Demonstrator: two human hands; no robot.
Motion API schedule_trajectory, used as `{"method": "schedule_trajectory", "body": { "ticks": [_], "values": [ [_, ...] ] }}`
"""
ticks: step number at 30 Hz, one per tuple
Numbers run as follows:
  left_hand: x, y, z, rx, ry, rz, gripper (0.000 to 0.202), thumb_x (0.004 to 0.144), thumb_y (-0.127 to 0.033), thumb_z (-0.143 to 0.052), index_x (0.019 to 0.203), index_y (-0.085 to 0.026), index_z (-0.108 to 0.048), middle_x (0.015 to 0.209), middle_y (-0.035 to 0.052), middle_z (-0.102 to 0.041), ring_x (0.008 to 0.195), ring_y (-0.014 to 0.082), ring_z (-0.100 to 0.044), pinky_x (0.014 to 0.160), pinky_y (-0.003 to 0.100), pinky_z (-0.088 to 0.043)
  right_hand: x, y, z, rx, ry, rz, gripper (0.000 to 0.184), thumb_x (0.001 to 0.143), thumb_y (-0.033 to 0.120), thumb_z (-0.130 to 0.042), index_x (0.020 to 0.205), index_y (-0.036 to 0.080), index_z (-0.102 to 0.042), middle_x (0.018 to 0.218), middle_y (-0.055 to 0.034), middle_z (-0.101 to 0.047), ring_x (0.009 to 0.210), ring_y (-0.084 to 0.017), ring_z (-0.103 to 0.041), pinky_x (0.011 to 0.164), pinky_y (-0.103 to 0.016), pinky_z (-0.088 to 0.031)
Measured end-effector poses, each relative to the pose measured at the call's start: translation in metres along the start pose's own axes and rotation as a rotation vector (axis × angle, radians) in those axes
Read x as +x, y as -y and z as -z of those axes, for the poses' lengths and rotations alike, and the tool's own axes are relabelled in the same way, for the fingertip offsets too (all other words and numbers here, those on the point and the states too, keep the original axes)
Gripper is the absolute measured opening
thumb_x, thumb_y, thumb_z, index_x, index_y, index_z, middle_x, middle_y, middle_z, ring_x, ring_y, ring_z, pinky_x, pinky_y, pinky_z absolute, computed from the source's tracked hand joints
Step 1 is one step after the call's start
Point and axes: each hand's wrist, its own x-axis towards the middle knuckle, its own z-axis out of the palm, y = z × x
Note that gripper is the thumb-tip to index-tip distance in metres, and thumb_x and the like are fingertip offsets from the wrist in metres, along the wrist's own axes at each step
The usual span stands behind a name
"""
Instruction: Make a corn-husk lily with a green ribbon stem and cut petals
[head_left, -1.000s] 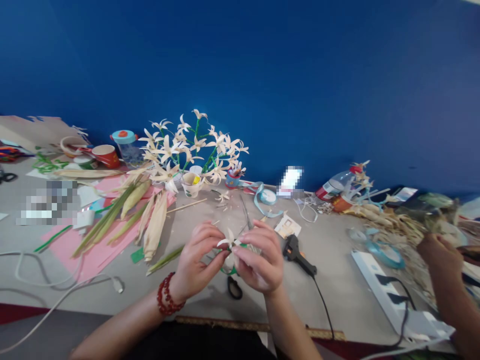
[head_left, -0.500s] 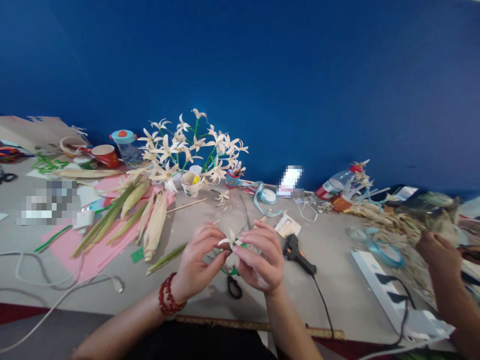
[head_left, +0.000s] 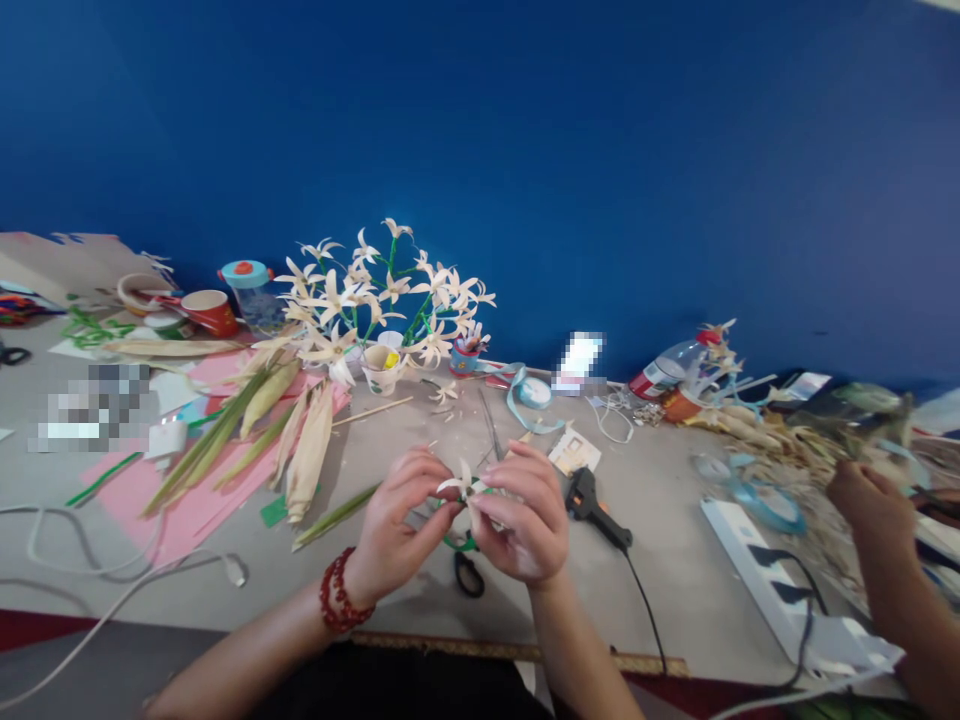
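I hold the small cream husk flower (head_left: pixel 461 487) pinched between both hands, just left of the black glue gun (head_left: pixel 592 505) that lies on the grey table (head_left: pixel 675 560). To do this well, I judge the pressure belongs at the flower's base, where the green wrap sits, with the thin petals left free so they do not crease, and the turning should be small so the wrap stays tight. My left hand (head_left: pixel 397 525) is curled, thumb and forefinger closed narrow on the near side of the base, the wrist with its red bead bracelet (head_left: pixel 341 605) angled in from the lower left. My right hand (head_left: pixel 521 515) is nearer the gun, its fingertips closed on the other side and its remaining fingers arched over the flower. A loop of green strip (head_left: pixel 457 543) hangs beneath my hands, above the scissors (head_left: pixel 469 572). Another person's hand (head_left: pixel 866 500) works well to the right of the gun.
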Motion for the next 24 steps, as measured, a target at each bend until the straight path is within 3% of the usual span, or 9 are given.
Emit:
{"method": "schedule_trajectory", "body": {
  "ticks": [5, 8, 12, 14, 16, 19, 24],
  "values": [
    [-0.001, 0.0, 0.0, -0.01, -0.005, 0.01, 0.009, 0.082, -0.01, -0.061, 0.084, -0.018, -0.062, 0.082, 0.0045, -0.063, 0.086, 0.0192, -0.059, 0.098, 0.046, -0.043, 0.0, -0.001, 0.001, -0.031, 0.02, 0.011, 0.02, 0.076, 0.012, -0.065, 0.09, 0.025, -0.063, 0.084, -0.0014, -0.066, 0.077, -0.018, -0.064, 0.088, -0.049, -0.053],
    [-0.004, 0.004, 0.0, -0.069, -0.021, 0.045, 0.006, 0.083, -0.012, -0.061, 0.084, -0.018, -0.063, 0.084, 0.0055, -0.063, 0.087, 0.0197, -0.059, 0.098, 0.045, -0.043, -0.007, 0.0, -0.001, 0.02, -0.013, -0.039, 0.032, 0.074, 0.015, -0.065, 0.104, 0.025, -0.062, 0.096, -0.0056, -0.065, 0.088, -0.023, -0.064, 0.091, -0.054, -0.051],
    [-0.009, 0.014, -0.003, -0.35, -0.034, 0.269, 0.006, 0.085, -0.021, -0.062, 0.081, -0.017, -0.063, 0.088, 0.0067, -0.06, 0.089, 0.0194, -0.058, 0.086, 0.036, -0.048, -0.026, 0.005, -0.008, 0.208, -0.138, -0.357, 0.038, 0.081, 0.028, -0.056, 0.119, 0.021, -0.054, 0.11, -0.0127, -0.058, 0.106, -0.03, -0.058, 0.092, -0.056, -0.049],
    [-0.011, 0.019, -0.005, -0.541, -0.077, 0.448, 0.01, 0.083, -0.025, -0.066, 0.081, -0.016, -0.061, 0.089, 0.0054, -0.057, 0.087, 0.0176, -0.057, 0.079, 0.031, -0.049, -0.034, 0.009, -0.011, 0.329, -0.086, -0.548, 0.036, 0.085, 0.032, -0.052, 0.119, 0.02, -0.052, 0.111, -0.013, -0.057, 0.102, -0.027, -0.061, 0.087, -0.05, -0.053],
    [-0.013, 0.022, -0.009, -0.696, -0.125, 0.581, 0.012, 0.08, -0.026, -0.07, 0.081, -0.017, -0.061, 0.087, 0.0031, -0.056, 0.083, 0.0151, -0.057, 0.077, 0.028, -0.049, -0.038, 0.015, -0.014, 0.394, 0.044, -0.642, 0.038, 0.084, 0.032, -0.056, 0.119, 0.019, -0.051, 0.112, -0.0126, -0.056, 0.1, -0.026, -0.061, 0.086, -0.046, -0.054],
    [-0.013, 0.021, -0.011, -0.816, -0.138, 0.661, 0.012, 0.078, -0.023, -0.072, 0.082, -0.017, -0.063, 0.086, 0.0006, -0.057, 0.082, 0.0129, -0.056, 0.08, 0.026, -0.047, -0.035, 0.023, -0.017, 0.36, 0.154, -0.632, 0.041, 0.08, 0.023, -0.062, 0.119, 0.02, -0.051, 0.113, -0.0116, -0.057, 0.106, -0.025, -0.059, 0.087, -0.041, -0.054],
    [-0.011, 0.015, -0.011, -0.865, -0.129, 0.712, 0.015, 0.075, -0.023, -0.075, 0.08, -0.016, -0.063, 0.083, 0.0013, -0.058, 0.082, 0.0144, -0.057, 0.08, 0.028, -0.047, -0.023, 0.03, -0.021, 0.23, 0.093, -0.535, 0.027, 0.084, 0.01, -0.054, 0.108, 0.021, -0.055, 0.097, -0.0069, -0.061, 0.093, -0.02, -0.061, 0.081, -0.035, -0.053]
  ]
}}
